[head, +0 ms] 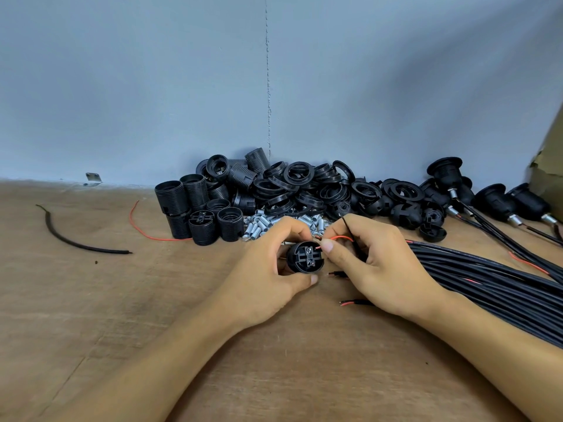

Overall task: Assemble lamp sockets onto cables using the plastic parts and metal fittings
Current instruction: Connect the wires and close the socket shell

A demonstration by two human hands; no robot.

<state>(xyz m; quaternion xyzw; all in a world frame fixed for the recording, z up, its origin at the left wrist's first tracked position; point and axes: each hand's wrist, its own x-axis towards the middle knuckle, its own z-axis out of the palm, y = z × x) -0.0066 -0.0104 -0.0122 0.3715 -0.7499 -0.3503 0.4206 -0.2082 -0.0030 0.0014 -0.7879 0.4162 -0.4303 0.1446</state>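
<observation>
Black round plastic lamp socket [305, 257] sat gripped in the left hand [262, 269] — the right hand [376, 266] pinched a thin red wire [338, 238] at its end face.

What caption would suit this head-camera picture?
Left hand grips a black socket while right hand pinches a red wire at its terminal end.

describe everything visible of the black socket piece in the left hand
The socket piece is a round, black, plastic-looking cylinder held on its side, terminal end facing the camera. That end shows a recessed block with small contacts. The left hand grips it, fingers on top, thumb below. The right hand holds a red wire, tip at its upper right edge.
</observation>
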